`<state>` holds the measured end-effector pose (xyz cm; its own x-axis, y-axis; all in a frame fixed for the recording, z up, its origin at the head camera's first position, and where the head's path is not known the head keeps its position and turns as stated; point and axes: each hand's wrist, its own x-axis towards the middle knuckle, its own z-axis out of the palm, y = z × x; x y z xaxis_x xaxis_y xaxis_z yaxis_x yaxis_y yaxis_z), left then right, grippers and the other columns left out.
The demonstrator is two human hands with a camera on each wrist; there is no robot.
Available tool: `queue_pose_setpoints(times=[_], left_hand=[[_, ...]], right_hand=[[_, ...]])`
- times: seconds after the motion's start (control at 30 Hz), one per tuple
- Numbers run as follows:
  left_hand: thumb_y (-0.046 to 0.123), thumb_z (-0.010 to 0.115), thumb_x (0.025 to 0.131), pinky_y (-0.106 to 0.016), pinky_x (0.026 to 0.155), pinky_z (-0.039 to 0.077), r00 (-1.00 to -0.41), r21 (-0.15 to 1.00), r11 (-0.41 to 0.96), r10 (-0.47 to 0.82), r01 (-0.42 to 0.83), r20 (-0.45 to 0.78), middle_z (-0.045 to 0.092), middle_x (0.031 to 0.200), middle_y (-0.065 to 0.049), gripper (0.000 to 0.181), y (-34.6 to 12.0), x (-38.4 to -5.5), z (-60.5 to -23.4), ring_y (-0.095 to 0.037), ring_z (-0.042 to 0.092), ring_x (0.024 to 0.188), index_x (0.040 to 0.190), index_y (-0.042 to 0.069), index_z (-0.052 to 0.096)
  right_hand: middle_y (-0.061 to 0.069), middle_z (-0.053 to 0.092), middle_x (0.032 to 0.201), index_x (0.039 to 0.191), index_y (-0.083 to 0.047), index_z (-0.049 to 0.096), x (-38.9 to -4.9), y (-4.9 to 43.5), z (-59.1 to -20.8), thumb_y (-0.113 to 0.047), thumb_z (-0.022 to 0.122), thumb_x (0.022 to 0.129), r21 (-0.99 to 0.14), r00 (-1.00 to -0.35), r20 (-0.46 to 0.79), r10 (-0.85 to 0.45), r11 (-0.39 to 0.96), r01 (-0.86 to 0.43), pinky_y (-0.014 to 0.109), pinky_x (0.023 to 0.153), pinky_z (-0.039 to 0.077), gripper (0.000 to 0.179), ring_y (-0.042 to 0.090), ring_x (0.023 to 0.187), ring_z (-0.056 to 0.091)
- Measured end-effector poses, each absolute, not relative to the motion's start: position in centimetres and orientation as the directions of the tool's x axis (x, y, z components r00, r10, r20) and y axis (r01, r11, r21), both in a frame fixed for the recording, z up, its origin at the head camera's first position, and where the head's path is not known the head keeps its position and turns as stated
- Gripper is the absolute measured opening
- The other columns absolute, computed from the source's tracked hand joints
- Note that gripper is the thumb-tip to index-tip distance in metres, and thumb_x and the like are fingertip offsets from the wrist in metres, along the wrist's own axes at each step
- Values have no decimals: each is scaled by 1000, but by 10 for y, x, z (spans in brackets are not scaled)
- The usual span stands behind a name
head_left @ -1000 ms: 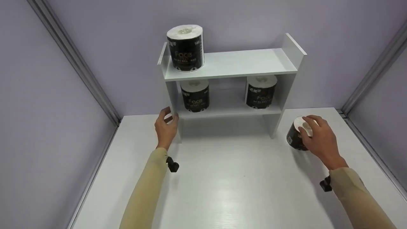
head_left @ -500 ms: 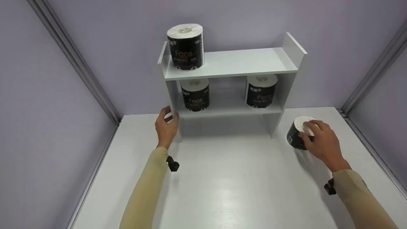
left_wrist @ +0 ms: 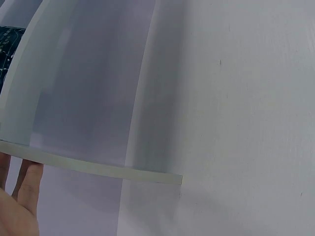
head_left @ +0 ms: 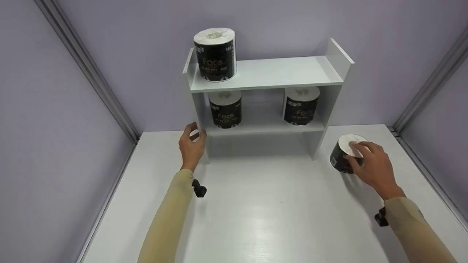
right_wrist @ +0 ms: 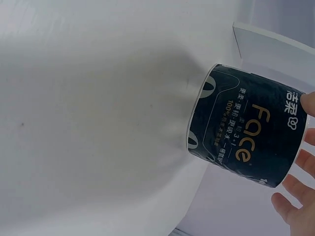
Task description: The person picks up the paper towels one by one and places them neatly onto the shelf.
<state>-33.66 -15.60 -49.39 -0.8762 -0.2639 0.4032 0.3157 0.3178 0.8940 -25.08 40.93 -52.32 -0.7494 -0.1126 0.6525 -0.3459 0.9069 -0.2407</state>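
In the head view, my left hand is at the outer side of a white two-tier shelf's left panel. Its fingertips touch that panel in the left wrist view. Far right, a toilet roll in a black "Face" wrapper stands upright on the table. Beside it is my right hand, fingers loosely bent over the roll's white top and thumb near the wrapper. The right wrist view shows these fingers spread by the top rim, not wrapped round the roll.
One matching roll stands on the shelf's top board, at the left. Two more, a left roll and a right roll, stand on the lower board. Lilac walls with metal corner rails enclose the white table.
My right hand has drawn back slightly right and toward me, uncovering more of the roll's top. The left hand stays at the panel, and the rolls stand where they were.
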Motion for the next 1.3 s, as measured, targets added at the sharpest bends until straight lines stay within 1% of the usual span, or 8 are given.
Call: queue_pose_setpoints(times=[0.3,0.57,0.77,0.83,0.97,1.07,1.17,1.3], left_hand=[[19,68,103,-50,97,62,-876,891,328,-264,312,404,67,140,-16,36,-156,-336,-493,-39,72,120,137,6,67],[16,69,103,-49,98,62,-871,888,326,-262,325,415,67,138,-17,35,-156,-336,-494,-41,73,118,136,6,67],[17,68,103,-50,99,62,-875,893,309,-257,328,410,67,139,-16,35,-156,-337,-494,-41,72,120,137,6,66],[17,68,103,-50,99,62,-875,894,309,-258,326,409,67,139,-16,36,-156,-337,-494,-41,72,120,137,6,66],[18,69,103,-49,99,62,-876,895,315,-265,316,403,67,140,-16,36,-156,-336,-493,-40,72,120,137,6,67],[18,69,103,-48,99,62,-877,896,316,-269,311,399,67,140,-16,36,-155,-335,-494,-39,72,120,136,6,67],[18,68,103,-48,100,61,-879,898,316,-269,305,393,67,140,-15,36,-155,-335,-494,-39,71,121,137,7,67],[20,68,103,-48,99,62,-880,897,325,-271,299,391,67,140,-15,36,-156,-335,-493,-39,71,122,137,7,66]], right_hand=[[29,67,127,131,-3,72,-251,410,-526,-11,86,87,-285,-784,615,-87,902,-324,73,99,45,47,54,122,58],[29,66,126,133,-1,70,-251,410,-528,-11,84,87,-261,-775,619,-123,899,-352,75,98,43,49,57,124,54],[29,66,124,132,1,70,-253,411,-529,-11,84,87,-260,-772,622,-134,894,-364,74,106,41,49,57,121,56],[30,66,125,133,1,69,-254,412,-530,-10,84,88,-271,-777,615,-132,891,-366,74,105,42,49,57,118,58],[28,64,130,137,-1,68,-254,412,-531,-13,84,90,-310,-812,573,-109,888,-338,75,93,46,51,59,115,59],[27,64,132,139,-3,67,-253,412,-530,-15,84,91,-328,-837,540,-88,894,-305,76,89,47,52,59,116,58],[26,64,132,138,-4,68,-253,411,-530,-14,86,90,-348,-847,527,-66,893,-286,77,90,46,53,59,118,57],[26,66,128,135,-3,70,-255,409,-528,-9,87,87,-366,-836,545,-58,881,-300,76,94,46,52,57,117,58]])
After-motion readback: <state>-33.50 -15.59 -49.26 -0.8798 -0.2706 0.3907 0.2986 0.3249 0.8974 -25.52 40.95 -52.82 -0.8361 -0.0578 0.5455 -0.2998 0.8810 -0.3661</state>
